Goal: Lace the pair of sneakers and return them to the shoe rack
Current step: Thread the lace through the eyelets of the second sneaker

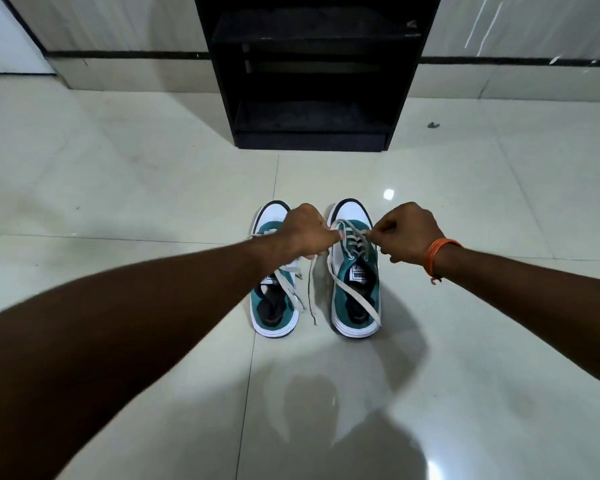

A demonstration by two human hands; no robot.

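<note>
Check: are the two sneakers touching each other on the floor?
Apart. The head view shows a strip of bare floor between the left sneaker and the right sneaker along their length; only a loose lace end lies in that gap.

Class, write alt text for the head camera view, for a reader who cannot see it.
Two hands, the left hand and right hand, pinch a grey lace over the right sneaker of a teal and white pair on a glossy tiled floor. The left sneaker lies alongside, its lace loose. A black shoe rack stands beyond.
</note>
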